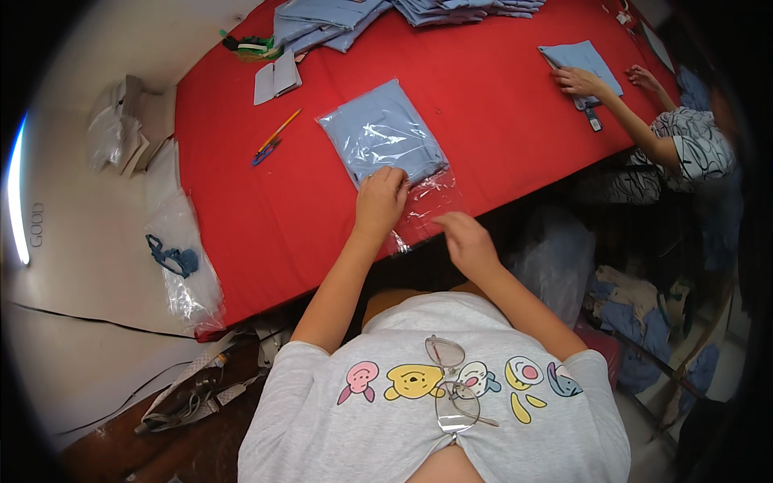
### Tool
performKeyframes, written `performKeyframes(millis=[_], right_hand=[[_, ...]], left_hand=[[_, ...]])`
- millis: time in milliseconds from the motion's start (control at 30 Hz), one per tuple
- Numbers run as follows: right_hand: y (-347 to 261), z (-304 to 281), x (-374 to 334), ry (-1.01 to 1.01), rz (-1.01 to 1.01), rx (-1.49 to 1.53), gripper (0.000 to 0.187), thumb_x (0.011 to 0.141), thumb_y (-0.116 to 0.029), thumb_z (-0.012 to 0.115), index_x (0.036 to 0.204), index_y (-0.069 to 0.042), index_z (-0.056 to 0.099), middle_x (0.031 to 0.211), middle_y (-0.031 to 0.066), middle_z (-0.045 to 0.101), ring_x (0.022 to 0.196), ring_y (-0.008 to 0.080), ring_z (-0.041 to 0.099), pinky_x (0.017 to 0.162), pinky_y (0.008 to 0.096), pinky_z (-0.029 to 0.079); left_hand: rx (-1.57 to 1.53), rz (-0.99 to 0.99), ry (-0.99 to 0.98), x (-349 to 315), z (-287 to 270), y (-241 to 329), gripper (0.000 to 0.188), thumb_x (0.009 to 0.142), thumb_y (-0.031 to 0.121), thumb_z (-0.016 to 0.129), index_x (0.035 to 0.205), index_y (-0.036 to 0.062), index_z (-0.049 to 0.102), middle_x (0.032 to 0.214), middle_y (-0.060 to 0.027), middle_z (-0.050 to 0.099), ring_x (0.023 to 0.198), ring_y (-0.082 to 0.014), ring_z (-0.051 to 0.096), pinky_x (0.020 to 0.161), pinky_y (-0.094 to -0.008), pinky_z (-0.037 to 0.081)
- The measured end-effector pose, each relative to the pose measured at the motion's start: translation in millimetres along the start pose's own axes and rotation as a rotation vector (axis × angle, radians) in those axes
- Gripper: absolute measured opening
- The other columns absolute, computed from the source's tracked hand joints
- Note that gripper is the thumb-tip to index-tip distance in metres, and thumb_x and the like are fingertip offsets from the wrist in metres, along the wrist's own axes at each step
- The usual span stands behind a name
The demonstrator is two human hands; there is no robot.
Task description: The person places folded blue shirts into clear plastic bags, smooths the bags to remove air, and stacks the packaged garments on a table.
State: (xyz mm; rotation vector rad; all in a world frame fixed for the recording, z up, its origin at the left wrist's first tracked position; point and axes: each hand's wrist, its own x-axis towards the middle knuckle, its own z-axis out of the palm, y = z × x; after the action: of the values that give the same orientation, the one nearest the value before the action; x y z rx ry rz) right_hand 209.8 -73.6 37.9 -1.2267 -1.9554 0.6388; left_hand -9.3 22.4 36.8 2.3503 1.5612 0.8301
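Note:
A folded light-blue garment (374,133) lies inside a clear plastic bag (423,211) on the red table. The bag's loose, see-through end hangs toward me, near the table's front edge. With bent fingers my left hand (381,197) grips the bag at the garment's near edge; its fingertips are partly hidden. Just right of the loose end is my right hand (469,244), slightly blurred, its fingers loosely stretched toward the plastic with no object visible in them.
Stacked blue garments (334,20) lie along the far side of the red table (241,209). A pencil (278,131), a blue pen (266,152) and an open notebook (278,79) are at left. Across at right, a co-worker's hand (578,81) rests on another folded garment (592,63).

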Motion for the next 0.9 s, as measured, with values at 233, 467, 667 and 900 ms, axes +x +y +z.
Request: performKeyframes(millis=[233, 467, 667, 900], right_hand=[[59, 86, 112, 0.021, -0.169, -0.315, 0.067, 0.103, -0.033, 0.055, 0.159, 0.001, 0.039, 0.168, 0.0286, 0.031, 0.157, 0.0436, 0.030, 0.129, 0.0520, 0.025], [94, 78, 120, -0.193, 0.107, -0.542, 0.092, 0.104, -0.056, 0.055, 0.169, 0.000, 0.021, 0.175, 0.0298, 0.010, 0.164, 0.0434, 0.011, 0.132, 0.0547, 0.009], [75, 62, 110, -0.268, -0.326, -0.248, 0.074, 0.101, -0.030, 0.067, 0.163, -0.002, 0.037, 0.168, 0.0267, 0.035, 0.158, 0.0424, 0.031, 0.130, 0.0527, 0.023], [74, 109, 120, -0.195, -0.240, -0.462, 0.071, 0.096, -0.060, 0.065, 0.154, -0.020, 0.056, 0.174, 0.0257, 0.023, 0.163, 0.0462, 0.014, 0.123, 0.0769, 0.004]], left_hand=[[0.009, 0.128, 0.022, 11, -26, 33, 0.012, 0.091, 0.014, 0.074, 0.099, 0.0084, 0.067, 0.095, -0.0088, 0.066, 0.094, -0.0309, 0.067, 0.085, -0.0449, 0.049], [-0.124, 0.052, -0.154, -14, -21, 38, 0.017, 0.092, 0.020, 0.075, 0.103, 0.0085, 0.069, 0.098, -0.0095, 0.069, 0.096, -0.0310, 0.067, 0.089, -0.0436, 0.049], [-0.332, -0.201, -0.028, -10, -42, 11, 0.016, 0.094, 0.018, 0.075, 0.105, 0.0065, 0.074, 0.103, -0.0094, 0.072, 0.098, -0.0300, 0.068, 0.088, -0.0404, 0.051], [-0.380, -0.235, -0.030, 29, -47, -14, 0.021, 0.097, 0.016, 0.071, 0.115, 0.0051, 0.073, 0.122, -0.0111, 0.072, 0.118, -0.0320, 0.067, 0.100, -0.0417, 0.052]])
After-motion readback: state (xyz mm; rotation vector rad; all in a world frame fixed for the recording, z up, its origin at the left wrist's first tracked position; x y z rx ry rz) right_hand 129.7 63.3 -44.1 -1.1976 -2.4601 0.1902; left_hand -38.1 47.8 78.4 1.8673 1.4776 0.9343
